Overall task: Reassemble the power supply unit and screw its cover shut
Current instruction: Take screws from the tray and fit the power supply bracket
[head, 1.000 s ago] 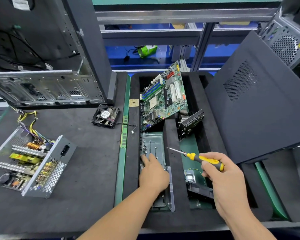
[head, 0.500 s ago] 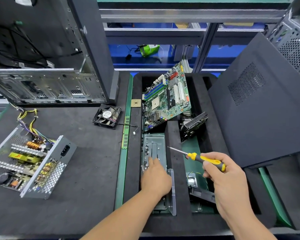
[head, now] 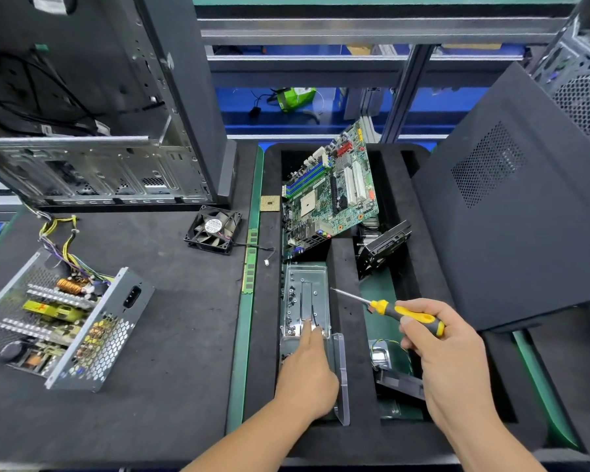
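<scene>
The open grey metal power supply unit [head: 62, 321], its circuit board and coloured wires exposed and its cover off, lies at the left of the dark work mat [head: 171, 335], well apart from both hands.

The left hand [head: 307, 373] reaches into the clear plastic parts tray [head: 305, 301] seated in the black foam organiser [head: 344, 267]. Its index and middle fingers are extended side by side, tips touching the tray floor among small screws; the other fingers cannot be seen.

The right hand [head: 447, 349] grips the yellow-and-black-handled screwdriver [head: 394, 310], fingers curled round the handle, with the metal shaft pointing left above the foam.

A green motherboard [head: 331, 195] leans upright in the organiser. A black case fan [head: 214, 229] rests on the mat beside it.
</scene>
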